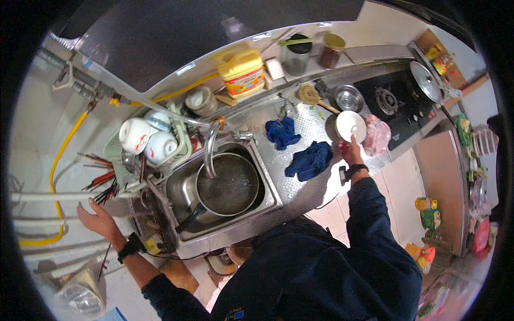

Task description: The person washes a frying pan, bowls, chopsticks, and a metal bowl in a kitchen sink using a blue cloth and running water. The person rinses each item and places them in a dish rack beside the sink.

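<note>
My right hand [353,151] grips the rim of a white bowl [350,125] above the steel counter, its thumb on the inner side. Beside the bowl lies pink raw meat [376,135], partly covered by it. My left hand [96,218] is held out at the left with its fingers apart, holding nothing, just below chopsticks [100,180] that stick out of a green dish basket [182,140]. A pan [227,184] with a dark inside sits in the sink [180,192] under the curved faucet [209,152]. Two dark blue cloths [283,132] lie on the counter.
White bowls [134,136] fill part of the basket. Along the wall stand a yellow jug [243,74] and lidded jars [297,58]. A wooden-handled brush [311,96] and a metal bowl [349,98] lie near the gas stove [395,100]. The range hood [225,32] overhangs the back.
</note>
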